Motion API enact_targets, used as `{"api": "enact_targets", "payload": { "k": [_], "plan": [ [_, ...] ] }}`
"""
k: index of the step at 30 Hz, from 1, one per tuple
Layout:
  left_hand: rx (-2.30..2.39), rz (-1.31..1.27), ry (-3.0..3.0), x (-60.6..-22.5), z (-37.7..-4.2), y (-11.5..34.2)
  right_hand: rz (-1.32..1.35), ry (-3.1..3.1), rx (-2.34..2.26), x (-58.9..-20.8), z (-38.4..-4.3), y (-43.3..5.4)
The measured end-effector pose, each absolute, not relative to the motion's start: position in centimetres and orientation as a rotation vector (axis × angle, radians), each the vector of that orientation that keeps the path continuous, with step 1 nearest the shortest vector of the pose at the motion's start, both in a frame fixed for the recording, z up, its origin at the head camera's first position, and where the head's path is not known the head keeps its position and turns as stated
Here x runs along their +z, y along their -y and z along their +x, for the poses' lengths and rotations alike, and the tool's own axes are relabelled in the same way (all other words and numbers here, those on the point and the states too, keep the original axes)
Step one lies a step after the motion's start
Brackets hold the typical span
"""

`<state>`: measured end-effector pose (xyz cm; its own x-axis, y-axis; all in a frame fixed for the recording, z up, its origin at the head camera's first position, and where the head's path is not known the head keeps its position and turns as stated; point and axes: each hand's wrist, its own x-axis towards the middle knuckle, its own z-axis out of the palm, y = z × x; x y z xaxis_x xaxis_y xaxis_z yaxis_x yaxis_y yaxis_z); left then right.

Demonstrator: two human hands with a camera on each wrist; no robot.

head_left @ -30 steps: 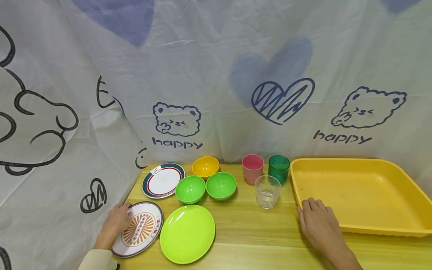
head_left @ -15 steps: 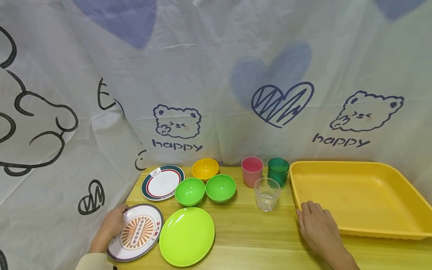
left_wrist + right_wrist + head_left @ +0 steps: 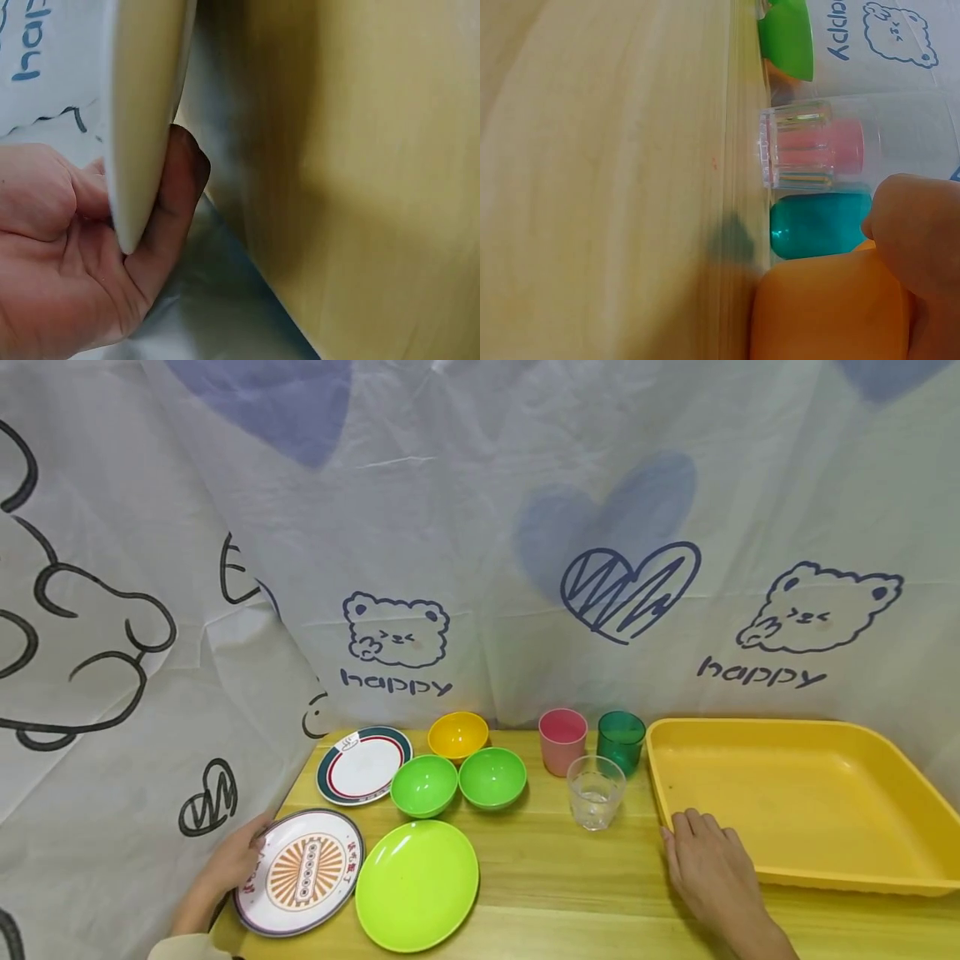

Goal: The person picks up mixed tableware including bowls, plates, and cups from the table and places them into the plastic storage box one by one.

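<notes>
My left hand (image 3: 234, 857) pinches the left edge of a white plate (image 3: 348, 860) with an orange sunburst print and a dark rim. In the left wrist view, that plate (image 3: 139, 112) shows edge-on, raised over the table, with fingers (image 3: 176, 172) under it and the thumb on its upper side. My right hand (image 3: 712, 872) grips the near left corner of a large yellow tray (image 3: 795, 793). From the right wrist, the curled hand (image 3: 922, 232) lies over the tray's rim, partly cut off by the frame. A lime green plate (image 3: 417, 885) lies right beside the printed plate.
Behind are a green-rimmed white plate (image 3: 365, 766), a yellow bowl (image 3: 458, 735) and two green bowls (image 3: 423, 786). A pink cup (image 3: 562, 743), a teal cup (image 3: 621, 743) and a clear glass (image 3: 596, 793) stand left of the tray. A printed cloth (image 3: 487, 527) hangs behind and at left.
My left hand has moved left, from over the printed plate to its edge, and more of the plate's print shows. The plate has shifted slightly left. My right hand stays on the tray.
</notes>
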<state>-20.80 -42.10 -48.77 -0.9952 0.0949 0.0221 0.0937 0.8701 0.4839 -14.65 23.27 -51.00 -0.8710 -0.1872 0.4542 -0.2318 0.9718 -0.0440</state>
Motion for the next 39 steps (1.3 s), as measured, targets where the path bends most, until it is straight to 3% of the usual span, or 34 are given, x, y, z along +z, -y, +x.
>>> {"api": "enact_targets", "payload": {
  "k": [12,39],
  "plan": [
    [1.128,-0.135,-2.810,-46.8,-20.6,42.6,0.291,2.623,0.127,-51.1,-14.8,-23.5],
    [1.771,-0.182,-2.577,-44.2,-22.3,35.6,0.254,2.663,0.192,-51.1,-14.6,-23.2]
  ]
}}
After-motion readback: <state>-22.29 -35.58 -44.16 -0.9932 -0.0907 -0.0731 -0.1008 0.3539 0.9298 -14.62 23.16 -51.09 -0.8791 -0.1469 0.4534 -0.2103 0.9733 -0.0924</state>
